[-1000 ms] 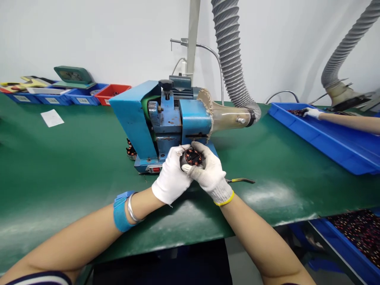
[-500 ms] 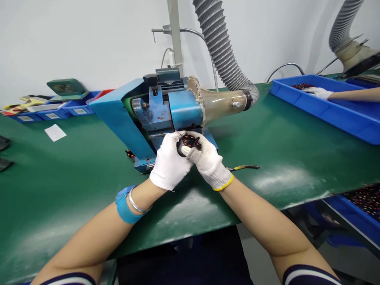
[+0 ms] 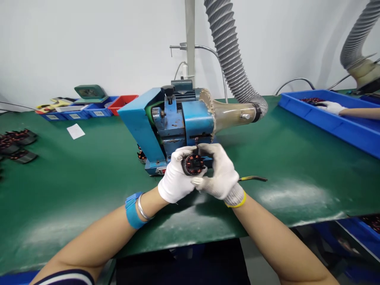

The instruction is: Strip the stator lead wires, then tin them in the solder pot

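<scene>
A motor stator [image 3: 194, 164], a round black part with copper windings showing on its end face, is held in front of a blue machine [image 3: 172, 122]. My left hand [image 3: 177, 174], in a white glove, grips it from the left. Around its right side curl the fingers of my right hand [image 3: 218, 170], gloved in white with a yellow cuff edge; the thumb is at the lower edge and the fingertips at the top. Glove and part hide the exact contact there. A second wound part [image 3: 141, 155] sits partly hidden by the machine's left foot.
A ribbed grey hose [image 3: 231, 47] joins the machine's clear funnel [image 3: 230, 114]. Yellow-handled pliers [image 3: 252, 178] lie to the right. Several stators [image 3: 20, 144] stand at left, near small bins [image 3: 99, 112]. Another person's gloved hand [image 3: 331, 107] reaches into a long blue tray [image 3: 326, 120].
The stator has turned so its wound end faces me more. My right hand's thumb has come off its face to the lower edge, and the fingers have spread. The camera view has shifted left.
</scene>
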Demonstrator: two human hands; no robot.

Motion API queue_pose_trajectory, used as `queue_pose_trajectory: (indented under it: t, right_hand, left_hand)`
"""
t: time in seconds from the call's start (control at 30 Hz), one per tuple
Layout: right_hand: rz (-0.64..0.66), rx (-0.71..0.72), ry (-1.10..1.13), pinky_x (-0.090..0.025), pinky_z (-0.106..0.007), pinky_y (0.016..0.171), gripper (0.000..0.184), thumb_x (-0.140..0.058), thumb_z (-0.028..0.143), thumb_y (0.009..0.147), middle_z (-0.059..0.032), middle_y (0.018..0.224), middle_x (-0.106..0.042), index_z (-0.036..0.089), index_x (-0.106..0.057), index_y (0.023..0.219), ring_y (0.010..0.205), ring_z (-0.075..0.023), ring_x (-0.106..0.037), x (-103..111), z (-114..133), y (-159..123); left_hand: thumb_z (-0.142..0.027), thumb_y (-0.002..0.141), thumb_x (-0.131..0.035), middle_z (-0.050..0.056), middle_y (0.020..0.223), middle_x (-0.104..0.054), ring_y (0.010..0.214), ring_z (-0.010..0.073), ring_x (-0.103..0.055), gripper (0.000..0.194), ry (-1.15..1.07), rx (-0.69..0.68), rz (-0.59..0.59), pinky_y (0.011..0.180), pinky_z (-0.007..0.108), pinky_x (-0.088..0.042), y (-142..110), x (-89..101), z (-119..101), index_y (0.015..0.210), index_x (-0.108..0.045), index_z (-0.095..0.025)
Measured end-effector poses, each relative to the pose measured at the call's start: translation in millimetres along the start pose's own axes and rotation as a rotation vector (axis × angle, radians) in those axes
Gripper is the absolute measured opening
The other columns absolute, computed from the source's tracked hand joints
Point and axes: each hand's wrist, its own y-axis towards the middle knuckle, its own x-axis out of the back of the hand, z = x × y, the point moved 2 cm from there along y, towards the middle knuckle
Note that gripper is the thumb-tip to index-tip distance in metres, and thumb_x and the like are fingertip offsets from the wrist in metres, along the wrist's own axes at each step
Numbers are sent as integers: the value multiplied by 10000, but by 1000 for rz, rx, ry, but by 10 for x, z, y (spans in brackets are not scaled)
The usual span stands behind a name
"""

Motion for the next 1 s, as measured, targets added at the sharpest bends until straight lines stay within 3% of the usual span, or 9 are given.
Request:
queue_pose_trajectory:
  t: [0.1, 0.17, 0.27, 0.37, 0.47, 0.67, 0.87, 0.93, 1.0]
  right_hand:
    - [23, 229, -136, -513, -471, 993, 514, -699, 374, 732, -113, 1197, -568, 215, -584, 1207, 1123, -286, -594, 132, 92, 46]
    - [111, 320, -281, -513, -467, 998, 384, -633, 264, 780, -123, 1235, -561, 220, -616, 1161, 1163, -285, -580, 160, 116, 85]
    - [234, 395, -439, -501, -475, 1018, 366, -585, 194, 793, -145, 1303, -550, 197, -636, 1155, 1208, -299, -556, 144, 120, 105]
    - [296, 312, -507, -511, -466, 1001, 374, -594, 169, 771, -133, 1330, -555, 199, -648, 1139, 1196, -299, -567, 127, 122, 83]
    - [322, 174, -476, -555, -411, 889, 238, -597, 163, 773, -111, 1246, -605, 200, -655, 1001, 1094, -269, -619, 152, 119, 61]
    - [73, -79, -216, -564, -312, 760, 140, -523, 230, 911, -47, 928, -660, 193, -587, 1030, 837, -175, -657, 266, -2, 106]
    - [263, 310, -483, -570, -327, 774, 413, -513, 101, 816, -80, 1020, -683, 197, -609, 1206, 888, -207, -660, 93, 162, 64]
    - [273, 297, -549, -570, -348, 760, 468, -512, 102, 797, -67, 924, -687, 208, -611, 1242, 818, -208, -651, 49, 154, 40]
    - [164, 147, -420, -576, -347, 759, 464, -527, 138, 805, -50, 885, -674, 214, -598, 1257, 781, -190, -642, 64, 84, 47]
  left_hand:
    - [-238, 742, -746, 74, 1127, -626, 1019, 194, -667, 528, -60, 96, 0, 919, 377, -548, 19, -10, 0, 1152, -414, -222]
    - [-210, 717, -735, 56, 1069, -634, 959, 181, -672, 497, -75, 143, 11, 886, 362, -557, 53, -10, -7, 1103, -422, -217]
    - [-210, 676, -742, 57, 1060, -634, 981, 192, -666, 509, -62, 171, 27, 908, 370, -548, 85, 16, 15, 1077, -428, -217]
    - [-221, 645, -761, 53, 1049, -641, 1005, 214, -670, 559, -47, 167, 113, 906, 381, -550, 82, 48, 70, 1096, -431, -230]
    - [-184, 621, -760, 38, 1017, -650, 970, 215, -680, 571, -35, 116, 178, 882, 378, -554, 90, 69, 93, 1094, -444, -237]
    - [-138, 615, -731, 22, 938, -642, 890, 191, -676, 481, -96, 141, -3, 849, 357, -551, 192, 85, 42, 996, -447, -213]
    - [-164, 605, -751, 22, 991, -628, 913, 197, -669, 577, -29, 133, 101, 845, 351, -541, 131, 69, 93, 1078, -431, -240]
    - [-185, 608, -756, 18, 985, -624, 884, 190, -667, 574, -8, 148, 139, 821, 341, -542, 115, 57, 97, 1077, -431, -245]
    - [-204, 615, -749, 14, 958, -615, 840, 177, -659, 543, -31, 189, 113, 786, 329, -545, 125, 41, 79, 1049, -424, -239]
